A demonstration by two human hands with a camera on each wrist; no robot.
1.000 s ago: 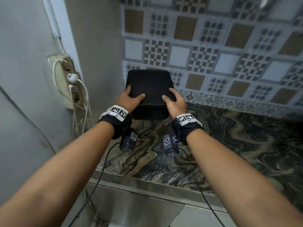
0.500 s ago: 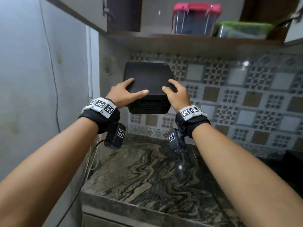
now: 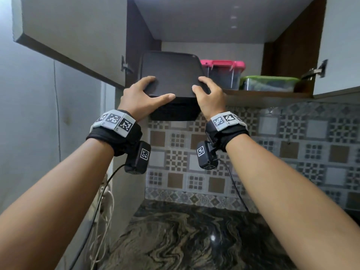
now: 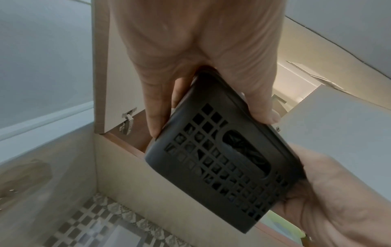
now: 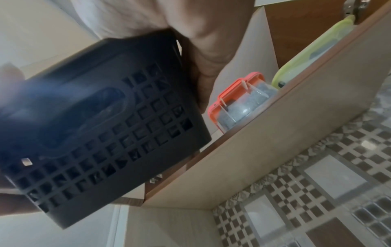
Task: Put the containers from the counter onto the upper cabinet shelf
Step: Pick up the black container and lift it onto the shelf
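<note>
The black box is gripped by both hands, but the shelf edge could be bumped.

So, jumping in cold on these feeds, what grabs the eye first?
The black lattice-sided container, held by the left hand and the right hand at the left end of the cabinet shelf. To its right on the shelf stand a pink-lidded container and a green-lidded container.
</note>
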